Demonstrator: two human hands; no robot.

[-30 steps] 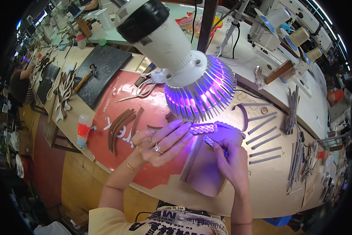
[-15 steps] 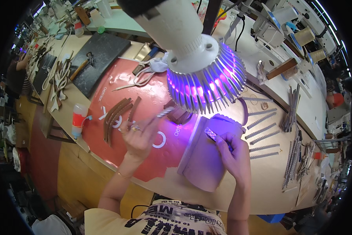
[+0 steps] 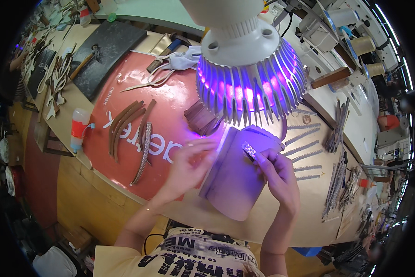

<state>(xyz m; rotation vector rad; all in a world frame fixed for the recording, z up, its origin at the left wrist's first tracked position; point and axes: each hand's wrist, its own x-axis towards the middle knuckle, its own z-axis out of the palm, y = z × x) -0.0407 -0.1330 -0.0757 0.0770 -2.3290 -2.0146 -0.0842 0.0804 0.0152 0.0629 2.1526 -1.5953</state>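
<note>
Braided strip was pinched in right hand, one end exposed; left hand was held apart, fingers loosely spread. Strip was judged light, flexible, best gripped by edges.

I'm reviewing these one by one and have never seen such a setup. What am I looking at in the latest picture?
No robot here: a head-worn fisheye camera looks down at a person's bare hands, so straight edges bend. The right hand pinches a braided piece above a curved board. The left hand, slightly blurred, appears empty. A finned lamp glows purple above. On the red sheet lie brown strips and a longer braided strip; grey strips lie to the right.
</note>
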